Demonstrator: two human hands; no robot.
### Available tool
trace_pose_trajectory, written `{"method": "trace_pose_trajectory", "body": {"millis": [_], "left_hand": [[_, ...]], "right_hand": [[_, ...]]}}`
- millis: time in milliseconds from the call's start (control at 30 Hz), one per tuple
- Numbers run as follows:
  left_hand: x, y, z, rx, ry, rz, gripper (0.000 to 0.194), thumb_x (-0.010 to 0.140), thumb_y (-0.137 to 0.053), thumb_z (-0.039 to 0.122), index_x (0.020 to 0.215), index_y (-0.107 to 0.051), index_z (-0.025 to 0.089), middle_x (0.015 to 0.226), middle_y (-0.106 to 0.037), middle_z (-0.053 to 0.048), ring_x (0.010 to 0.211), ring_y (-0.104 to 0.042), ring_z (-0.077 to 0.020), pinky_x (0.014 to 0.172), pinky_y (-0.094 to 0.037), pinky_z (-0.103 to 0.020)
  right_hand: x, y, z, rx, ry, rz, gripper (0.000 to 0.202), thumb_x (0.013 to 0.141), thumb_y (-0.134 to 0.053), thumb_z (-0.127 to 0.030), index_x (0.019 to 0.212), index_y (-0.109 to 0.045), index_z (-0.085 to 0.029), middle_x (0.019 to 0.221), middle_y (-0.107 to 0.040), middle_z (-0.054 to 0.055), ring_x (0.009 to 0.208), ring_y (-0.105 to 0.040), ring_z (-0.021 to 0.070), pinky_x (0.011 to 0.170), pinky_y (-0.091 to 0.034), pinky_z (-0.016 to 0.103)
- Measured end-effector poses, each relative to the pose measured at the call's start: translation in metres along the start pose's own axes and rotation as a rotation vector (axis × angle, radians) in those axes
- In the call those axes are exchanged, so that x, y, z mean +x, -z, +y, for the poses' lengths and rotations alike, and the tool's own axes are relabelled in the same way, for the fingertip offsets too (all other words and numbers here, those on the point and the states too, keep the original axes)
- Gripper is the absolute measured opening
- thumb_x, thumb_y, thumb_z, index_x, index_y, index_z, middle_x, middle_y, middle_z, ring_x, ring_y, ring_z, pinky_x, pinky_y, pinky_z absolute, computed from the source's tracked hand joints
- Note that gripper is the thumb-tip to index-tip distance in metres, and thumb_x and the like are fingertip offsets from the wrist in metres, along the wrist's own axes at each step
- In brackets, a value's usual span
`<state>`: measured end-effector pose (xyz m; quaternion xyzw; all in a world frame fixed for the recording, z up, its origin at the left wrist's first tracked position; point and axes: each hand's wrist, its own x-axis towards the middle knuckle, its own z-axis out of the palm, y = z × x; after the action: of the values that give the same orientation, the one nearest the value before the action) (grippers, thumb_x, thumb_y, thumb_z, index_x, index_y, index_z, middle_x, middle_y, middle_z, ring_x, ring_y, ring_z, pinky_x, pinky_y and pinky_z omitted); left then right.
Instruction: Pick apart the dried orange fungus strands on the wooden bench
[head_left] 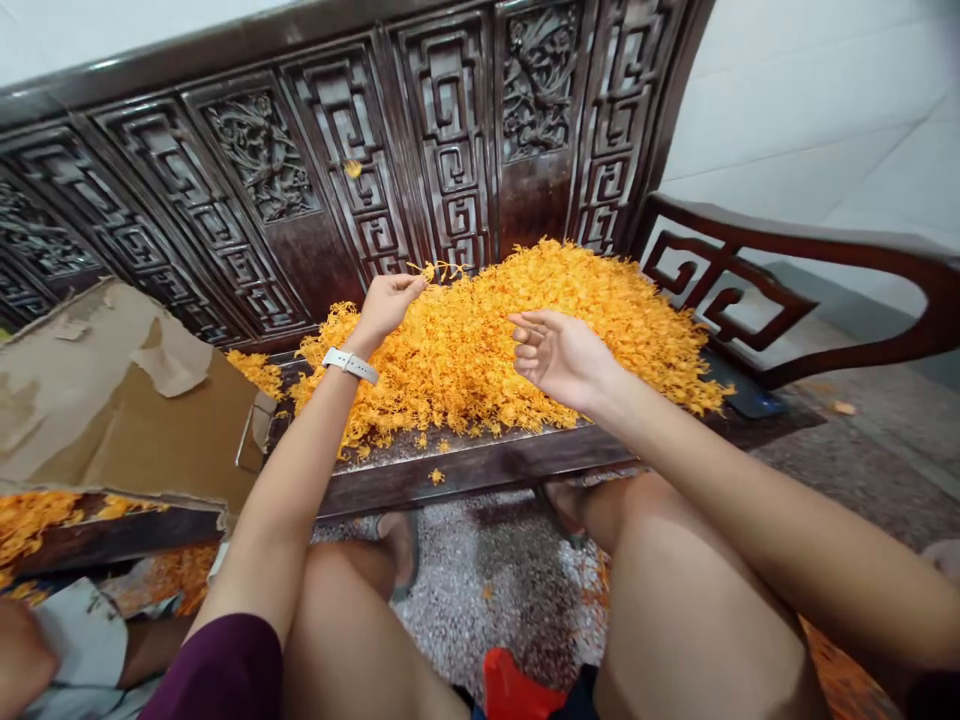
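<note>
A big heap of small orange spider-like pieces (480, 370), with thin legs, lies on a dark wooden bench seat (480, 470). Between the thumb and fingertips of my left hand (390, 305) is an orange spider-like piece (431, 270), its thin legs sticking out to the right, above the heap's back left. My right hand (559, 355) hovers over the middle of the heap, palm turned left. Its fingers are loosely bent and apart, and I see nothing in them.
The carved bench back (442, 130) rises behind the heap, with a curved armrest (810, 260) at right. A torn cardboard box piece (142, 400) stands at left, more orange pieces beyond it. Another person's leg and clothing (82, 630) show at lower left. A dark phone-like slab (754, 400) lies near the armrest.
</note>
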<state>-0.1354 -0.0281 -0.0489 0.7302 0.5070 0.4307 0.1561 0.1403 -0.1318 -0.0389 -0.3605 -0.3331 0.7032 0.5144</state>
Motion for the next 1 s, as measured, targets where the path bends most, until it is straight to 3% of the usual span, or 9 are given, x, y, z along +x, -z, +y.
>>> {"method": "trace_pose_trajectory", "body": {"millis": [233, 367, 467, 533, 700, 767, 900, 967, 1000], "left_hand": [[-0.024, -0.018, 0.055, -0.098, -0.16, -0.157, 0.048, 0.091, -0.067, 0.065, 0.078, -0.078, 0.02, 0.057, -0.044, 0.002, 0.052, -0.029, -0.0108, 0.052, -0.021, -0.03], [-0.035, -0.028, 0.087, -0.055, -0.298, -0.321, 0.044, 0.098, -0.062, 0.055, 0.075, -0.075, 0.02, 0.056, -0.042, 0.003, 0.051, -0.029, -0.0102, 0.053, -0.022, -0.03], [-0.03, -0.026, 0.084, 0.052, -0.387, -0.283, 0.036, 0.099, -0.062, 0.042, 0.074, -0.076, 0.019, 0.059, -0.054, 0.001, 0.055, -0.04, -0.0115, 0.057, -0.029, -0.031], [-0.023, -0.023, 0.072, 0.115, -0.372, -0.175, 0.027, 0.095, -0.064, 0.032, 0.075, -0.078, 0.019, 0.061, -0.062, -0.001, 0.057, -0.048, -0.0128, 0.061, -0.034, -0.031], [-0.012, -0.025, 0.054, 0.069, -0.34, -0.112, 0.023, 0.088, -0.06, 0.021, 0.084, -0.083, 0.02, 0.081, -0.079, -0.006, 0.075, -0.068, -0.0177, 0.071, -0.046, -0.031], [-0.008, -0.026, 0.048, 0.119, -0.35, -0.105, 0.023, 0.087, -0.061, 0.018, 0.086, -0.084, 0.022, 0.084, -0.08, -0.006, 0.077, -0.069, -0.0186, 0.074, -0.046, -0.033], [0.007, -0.012, 0.018, 0.171, -0.167, 0.15, 0.02, 0.088, -0.063, 0.017, 0.078, -0.08, 0.021, 0.073, -0.072, -0.005, 0.067, -0.059, -0.0167, 0.069, -0.04, -0.033], [0.016, -0.002, 0.002, 0.044, -0.052, 0.232, 0.022, 0.09, -0.066, 0.023, 0.071, -0.076, 0.02, 0.064, -0.064, -0.003, 0.06, -0.05, -0.0142, 0.062, -0.035, -0.032], [0.018, 0.002, -0.003, -0.032, -0.023, 0.246, 0.023, 0.091, -0.067, 0.026, 0.069, -0.074, 0.02, 0.061, -0.06, -0.002, 0.058, -0.046, -0.0131, 0.06, -0.033, -0.031]], "right_hand": [[-0.016, -0.014, 0.008, -0.221, 0.133, -0.141, 0.023, 0.086, -0.081, -0.037, 0.098, -0.068, -0.022, 0.069, -0.062, -0.002, 0.052, -0.045, 0.0086, 0.048, -0.032, 0.025], [-0.007, -0.01, 0.009, -0.187, 0.266, -0.015, 0.024, 0.089, -0.079, -0.036, 0.083, -0.06, -0.022, 0.065, -0.056, -0.003, 0.05, -0.042, 0.0078, 0.047, -0.03, 0.025], [-0.002, -0.005, 0.011, -0.164, 0.307, 0.075, 0.024, 0.098, -0.065, -0.029, 0.078, -0.055, -0.021, 0.063, -0.05, -0.004, 0.049, -0.039, 0.0074, 0.047, -0.03, 0.025], [-0.006, -0.007, 0.014, -0.239, 0.285, 0.015, 0.025, 0.101, -0.059, -0.027, 0.078, -0.054, -0.021, 0.063, -0.049, -0.004, 0.049, -0.039, 0.0077, 0.048, -0.03, 0.025], [-0.027, -0.017, 0.008, -0.789, 0.33, -0.366, 0.038, 0.1, -0.067, -0.029, 0.066, -0.05, -0.02, 0.056, -0.049, -0.004, 0.051, -0.039, 0.0079, 0.049, -0.031, 0.025], [-0.039, -0.019, 0.0, -0.865, 0.237, -0.539, 0.041, 0.098, -0.07, -0.034, 0.064, -0.052, -0.019, 0.053, -0.048, -0.005, 0.049, -0.04, 0.0075, 0.049, -0.033, 0.024], [-0.07, -0.028, -0.003, -0.837, -0.523, -1.423, 0.029, 0.084, -0.086, -0.038, 0.071, -0.069, -0.018, 0.062, -0.066, -0.002, 0.053, -0.06, 0.0116, 0.055, -0.051, 0.025], [-0.08, -0.034, 0.002, -0.665, -0.768, -1.578, 0.024, 0.078, -0.091, -0.032, 0.071, -0.073, -0.018, 0.065, -0.07, -0.001, 0.055, -0.065, 0.0126, 0.055, -0.053, 0.023], [-0.081, -0.036, 0.003, -0.434, -0.801, -1.488, 0.02, 0.08, -0.089, -0.028, 0.073, -0.074, -0.017, 0.064, -0.071, 0.0, 0.054, -0.065, 0.0122, 0.053, -0.052, 0.022]]}}
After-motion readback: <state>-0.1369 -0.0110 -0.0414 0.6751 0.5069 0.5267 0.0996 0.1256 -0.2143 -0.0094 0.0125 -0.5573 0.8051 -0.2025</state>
